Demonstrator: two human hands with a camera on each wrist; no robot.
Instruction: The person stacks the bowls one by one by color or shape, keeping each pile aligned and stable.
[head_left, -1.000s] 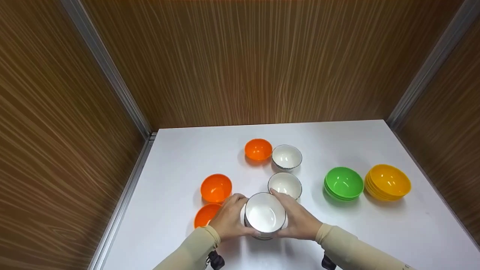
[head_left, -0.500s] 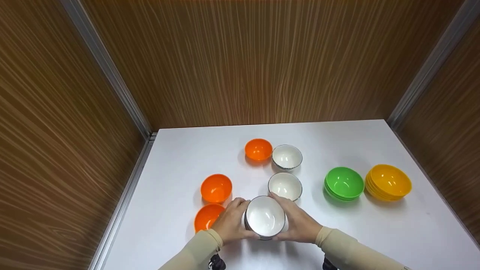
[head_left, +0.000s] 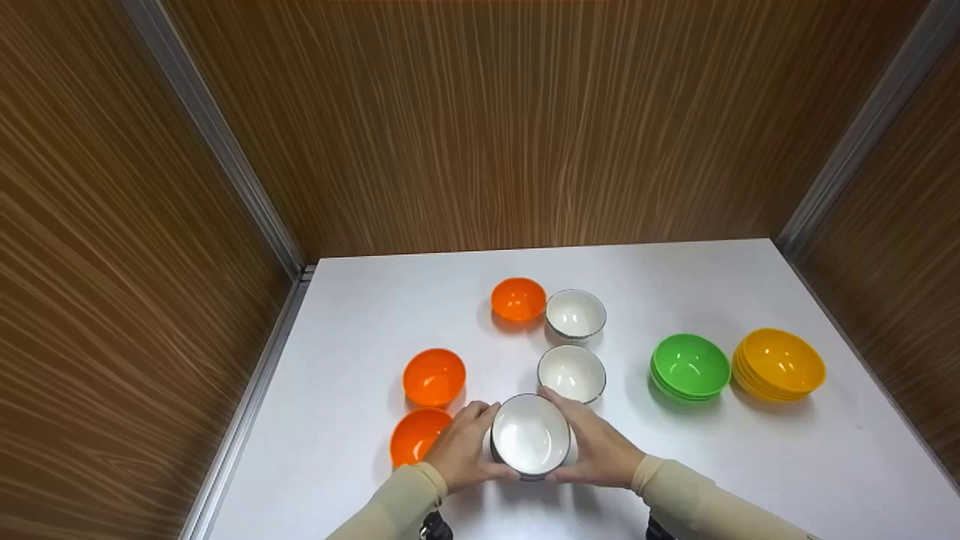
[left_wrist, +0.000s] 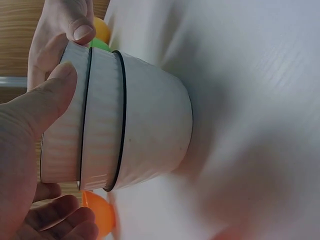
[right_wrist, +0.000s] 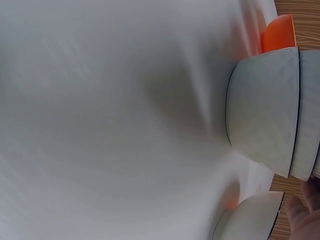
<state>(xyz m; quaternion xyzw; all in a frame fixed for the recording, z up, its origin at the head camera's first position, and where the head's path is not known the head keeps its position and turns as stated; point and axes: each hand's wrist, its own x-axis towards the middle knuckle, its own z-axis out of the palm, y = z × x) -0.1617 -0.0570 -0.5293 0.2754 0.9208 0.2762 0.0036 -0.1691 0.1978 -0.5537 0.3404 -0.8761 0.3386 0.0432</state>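
Three white bowls with dark rims stand nested in the left wrist view; the lowest bowl (left_wrist: 155, 120) sits on the table. My left hand (head_left: 466, 450) and right hand (head_left: 600, 448) hold the top white bowl (head_left: 531, 435) from opposite sides. The left thumb (left_wrist: 57, 92) presses on that bowl's outer wall, while the other left fingers curl at its far side. In the right wrist view the fingers (right_wrist: 302, 212) of my right hand show only partly, beside the upper bowls.
Behind the hands stand a white bowl (head_left: 571, 373) and, farther back, more white bowls (head_left: 575, 313) beside an orange bowl (head_left: 518, 298). Two orange bowls (head_left: 433, 376) (head_left: 416, 435) lie left. Stacks of green bowls (head_left: 690, 365) and yellow bowls (head_left: 780, 364) stand right. Wood-grain walls enclose the table.
Both hands and the top white bowl have come down slightly and toward me, and the bowl sits lower over those beneath. The other bowls have stayed put.
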